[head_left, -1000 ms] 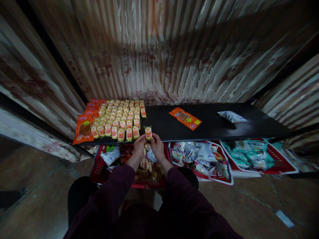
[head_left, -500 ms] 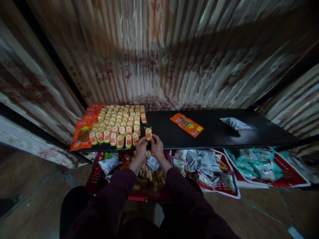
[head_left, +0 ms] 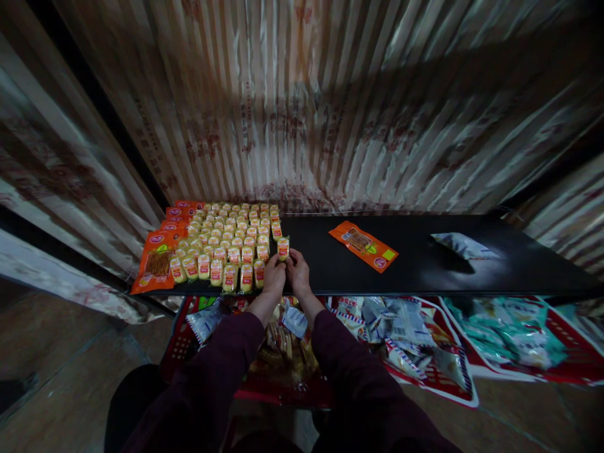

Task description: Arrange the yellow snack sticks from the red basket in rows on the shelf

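Between the fingertips of both hands is a small wrapped snack cake [head_left: 283,248], yellowish with a red and white label, held upright just above the shelf. My left hand [head_left: 274,275] pinches its lower left side, and my right hand [head_left: 297,270] grips its lower right side. Just left of them stand rows of matching snack cakes [head_left: 230,275], packed closely on the black shelf [head_left: 311,236]. The last cake [head_left: 277,230] of a farther row is right behind the held one.
Orange snack packets [head_left: 153,267] line the shelf's left end. Another orange packet [head_left: 363,245] and a silvery packet [head_left: 465,246] lie farther right. Below the front edge are red baskets [head_left: 179,346] of packaged snacks. A striped curtain [head_left: 302,126] hangs behind.
Both hands have carried the snack cake slightly farther back over the shelf, closer to the row behind. The camera view has shifted a little.
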Demonstrator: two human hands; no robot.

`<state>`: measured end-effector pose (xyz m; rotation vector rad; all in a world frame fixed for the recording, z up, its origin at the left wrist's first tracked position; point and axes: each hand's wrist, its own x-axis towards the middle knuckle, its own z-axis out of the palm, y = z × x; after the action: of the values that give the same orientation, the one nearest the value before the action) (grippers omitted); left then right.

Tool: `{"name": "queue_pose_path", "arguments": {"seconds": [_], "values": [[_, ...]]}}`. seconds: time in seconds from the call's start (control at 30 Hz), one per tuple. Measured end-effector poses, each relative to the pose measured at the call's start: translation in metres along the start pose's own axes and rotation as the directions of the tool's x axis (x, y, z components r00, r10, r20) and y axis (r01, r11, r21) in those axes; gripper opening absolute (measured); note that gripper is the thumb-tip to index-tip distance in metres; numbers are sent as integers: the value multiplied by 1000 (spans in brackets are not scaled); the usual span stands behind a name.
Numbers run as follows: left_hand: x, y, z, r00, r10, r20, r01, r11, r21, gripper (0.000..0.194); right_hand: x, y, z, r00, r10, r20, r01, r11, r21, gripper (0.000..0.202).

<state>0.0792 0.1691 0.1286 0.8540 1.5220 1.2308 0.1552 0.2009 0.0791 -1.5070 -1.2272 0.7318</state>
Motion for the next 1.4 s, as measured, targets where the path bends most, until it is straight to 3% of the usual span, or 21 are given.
{"name": "queue_pose_path", "arguments": {"seconds": [0.43,0.9,1.2,1.4], "values": [[31,7,13,1000,-8,6,8,992,123,40,34,1,17,1000,-1,-18,2,999,39,30],[51,6,22,999,-30,-14,31,999,23,35,49,0,21,998,-41,48,51,971,-232,37],[57,-1,25,1000,11,-1,-11,998,68,28,56,13,25,989,-134,62,144,966,-215,36],[57,-3,31,999,28,-17,-27,998,64,29,65,20,28,995,-91,40,96,983,-155,40]]}}
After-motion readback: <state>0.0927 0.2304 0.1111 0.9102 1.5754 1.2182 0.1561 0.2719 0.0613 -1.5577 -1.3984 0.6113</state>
